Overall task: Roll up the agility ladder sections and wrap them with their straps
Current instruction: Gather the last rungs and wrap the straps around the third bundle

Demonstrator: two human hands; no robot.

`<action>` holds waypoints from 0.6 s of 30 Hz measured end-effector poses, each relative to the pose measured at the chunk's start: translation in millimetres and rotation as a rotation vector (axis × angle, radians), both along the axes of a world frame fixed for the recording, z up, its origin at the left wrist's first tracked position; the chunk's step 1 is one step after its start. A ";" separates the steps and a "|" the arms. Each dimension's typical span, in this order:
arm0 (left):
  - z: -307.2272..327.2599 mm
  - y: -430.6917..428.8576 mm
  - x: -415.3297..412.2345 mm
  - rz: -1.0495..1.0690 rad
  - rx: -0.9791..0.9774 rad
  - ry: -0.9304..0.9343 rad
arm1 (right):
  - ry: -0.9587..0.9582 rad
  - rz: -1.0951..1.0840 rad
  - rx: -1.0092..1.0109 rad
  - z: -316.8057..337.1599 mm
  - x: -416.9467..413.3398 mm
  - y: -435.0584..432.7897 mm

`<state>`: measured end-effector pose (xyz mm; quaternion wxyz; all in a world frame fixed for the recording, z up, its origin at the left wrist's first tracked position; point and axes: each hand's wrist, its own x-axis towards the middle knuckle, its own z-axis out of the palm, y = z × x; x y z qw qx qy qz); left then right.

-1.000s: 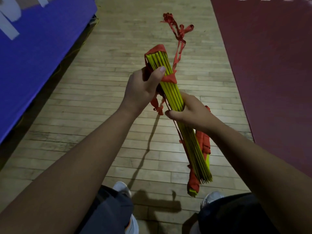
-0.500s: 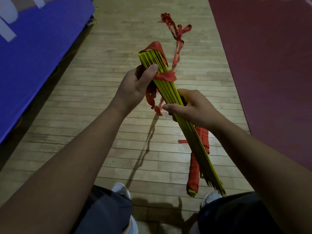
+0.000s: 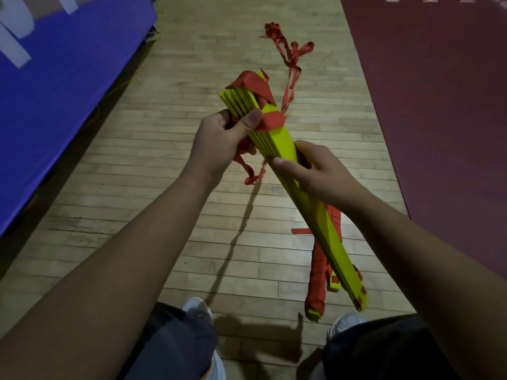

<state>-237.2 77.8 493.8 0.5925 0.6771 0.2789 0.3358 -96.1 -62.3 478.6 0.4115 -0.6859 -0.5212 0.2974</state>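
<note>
A stack of yellow agility-ladder rungs [image 3: 285,149] is held slanted in front of me, its far end up left and its near end down right. Red straps [image 3: 263,91] wrap the far end, and a loose red strap [image 3: 290,58] trails from there onto the floor. More bunched red strap [image 3: 318,281] hangs under the near end. My left hand [image 3: 219,144] grips the bundle near its far end, thumb pressed on the rung edges. My right hand [image 3: 315,171] grips the middle of the bundle from the right side.
I stand on a wooden plank floor [image 3: 170,187]. A blue mat [image 3: 55,78] borders it on the left and a dark red floor area [image 3: 439,105] on the right. My two shoes [image 3: 197,308] show at the bottom.
The bundle has turned about its length, so its flat yellow face now shows instead of the rung edges. It also swung more slanted, near end further right. Both hands kept their hold.
</note>
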 end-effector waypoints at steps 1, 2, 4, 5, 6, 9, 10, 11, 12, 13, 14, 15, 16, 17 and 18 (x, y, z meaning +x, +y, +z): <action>-1.1 1.5 -0.1 -0.014 -0.031 -0.032 | 0.050 -0.003 0.019 1.0 1.8 -0.4; -2.0 2.1 0.4 -0.031 -0.052 -0.060 | 0.114 0.001 0.033 2.4 2.6 -1.3; -3.1 1.4 1.5 -0.065 -0.067 -0.099 | 0.263 0.042 0.051 5.4 2.0 -2.6; -2.9 1.5 1.4 -0.074 -0.056 -0.104 | 0.330 0.070 0.053 6.1 0.7 -3.4; -1.9 2.3 0.7 -0.068 -0.023 -0.085 | 0.393 0.096 0.047 6.6 -0.6 -4.4; 4.0 4.0 -0.2 0.007 0.182 0.138 | 0.454 0.084 0.022 1.9 -1.3 -4.4; 5.3 3.2 -0.3 0.037 0.244 0.245 | 0.446 0.058 0.028 -0.8 -1.7 -4.1; 6.1 2.5 -0.7 0.068 0.291 0.346 | 0.422 0.018 0.034 -3.4 -1.9 -3.6; 6.2 2.1 -1.1 0.100 0.328 0.424 | 0.376 -0.031 0.037 -4.5 -1.8 -2.8; 6.5 1.1 -1.1 0.125 0.353 0.464 | 0.311 -0.082 0.031 -5.2 -1.1 -1.7; 6.5 -0.4 -0.2 0.133 0.359 0.466 | 0.231 -0.123 0.014 -5.8 -0.4 -0.6; 7.7 -3.9 1.3 0.123 0.347 0.449 | 0.141 -0.148 -0.013 -6.9 1.1 0.3; 8.7 -8.8 3.4 0.099 0.326 0.432 | 0.042 -0.158 -0.043 -9.0 1.8 1.1; 8.5 -14.7 5.9 0.069 0.304 0.432 | -0.057 -0.161 -0.067 -11.5 0.9 2.2; 5.9 -19.9 8.8 0.043 0.298 0.456 | -0.155 -0.158 -0.085 -14.9 -1.2 3.3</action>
